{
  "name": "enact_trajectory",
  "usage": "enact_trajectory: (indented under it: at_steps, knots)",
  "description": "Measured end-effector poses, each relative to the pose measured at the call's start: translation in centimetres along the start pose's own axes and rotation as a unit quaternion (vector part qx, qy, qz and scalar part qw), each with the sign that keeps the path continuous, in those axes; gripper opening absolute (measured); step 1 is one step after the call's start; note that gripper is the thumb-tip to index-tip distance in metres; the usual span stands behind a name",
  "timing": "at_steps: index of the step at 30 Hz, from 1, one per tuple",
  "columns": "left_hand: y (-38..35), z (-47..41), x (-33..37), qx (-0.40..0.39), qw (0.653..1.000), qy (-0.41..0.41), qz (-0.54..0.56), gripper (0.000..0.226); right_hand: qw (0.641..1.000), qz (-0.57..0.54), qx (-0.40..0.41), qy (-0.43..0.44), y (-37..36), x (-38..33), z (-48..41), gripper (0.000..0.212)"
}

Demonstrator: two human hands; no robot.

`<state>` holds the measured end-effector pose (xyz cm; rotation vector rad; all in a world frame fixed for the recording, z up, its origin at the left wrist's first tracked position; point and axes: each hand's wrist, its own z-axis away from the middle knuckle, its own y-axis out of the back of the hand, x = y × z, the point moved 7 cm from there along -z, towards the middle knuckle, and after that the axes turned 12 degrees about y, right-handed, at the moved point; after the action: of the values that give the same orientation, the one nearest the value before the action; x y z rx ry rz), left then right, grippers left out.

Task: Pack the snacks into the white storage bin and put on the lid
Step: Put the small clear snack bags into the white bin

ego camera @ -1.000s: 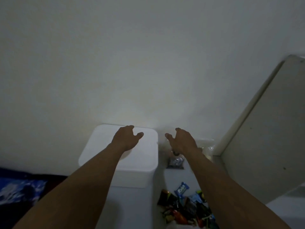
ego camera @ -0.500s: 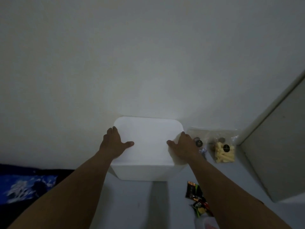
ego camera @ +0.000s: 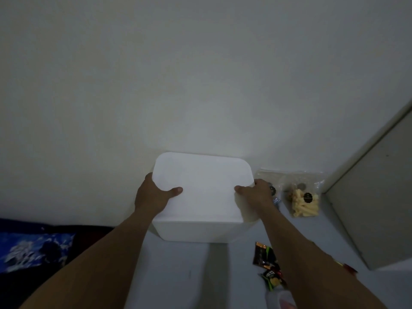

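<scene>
Lid [ego camera: 205,186] covers the white storage bin [ego camera: 200,230] by the far wall; left hand [ego camera: 151,197] and right hand [ego camera: 256,194] grip the lid's side edges, thumbs on top. Pulling unevenly could jam it or drag the bin into the clear snack bag [ego camera: 303,204] just right.

Likely a home: plain white wall [ego camera: 200,74], blue patterned fabric [ego camera: 33,250], loose snack packets [ego camera: 265,257].

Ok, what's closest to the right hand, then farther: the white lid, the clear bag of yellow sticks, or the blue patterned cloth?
1. White plastic lid: gripped by the right hand.
2. Clear bag of yellow sticks: just to its right.
3. Blue patterned cloth: far left.
</scene>
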<state>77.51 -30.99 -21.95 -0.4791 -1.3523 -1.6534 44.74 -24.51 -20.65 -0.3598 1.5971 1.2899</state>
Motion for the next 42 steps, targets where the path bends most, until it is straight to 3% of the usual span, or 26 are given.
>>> enact_trajectory:
  at_steps: [4,11,15,18,29,34,38,42]
  knots:
    - [0.2,0.0,0.1,0.0,1.0,0.002,0.009,0.105,1.0,-0.017,0.014,0.01,0.4,0.2,0.2,0.037]
    - [0.9,0.1,0.2,0.012,1.0,0.013,-0.022,0.126,0.998,-0.023,0.039,0.044,1.7,-1.7,0.4,0.056]
    - [2.1,1.2,1.3,0.062,0.995,0.003,-0.083,0.117,0.996,-0.007,0.033,0.078,1.9,-2.8,0.9,0.063]
    - [2.4,1.4,1.6,0.033,0.999,0.004,-0.024,0.117,0.995,0.006,0.023,0.097,2.5,-3.9,1.4,0.07]
    - [5.7,2.7,4.0,-0.003,0.998,-0.038,0.052,0.1,0.989,-0.022,0.008,0.145,4.9,-6.4,4.4,0.046]
    - [7.1,5.5,2.5,-0.021,0.997,-0.034,0.07,0.109,0.987,-0.02,-0.034,0.156,5.9,-6.9,7.5,0.04]
    - [8.3,8.7,0.1,-0.03,0.996,-0.03,0.073,0.119,0.986,-0.036,-0.061,0.149,6.8,-5.7,11.1,0.056]
    - [8.8,13.8,-3.2,-0.014,0.997,-0.018,0.071,0.112,0.984,-0.04,-0.084,0.154,7.2,-3.5,15.6,0.039]
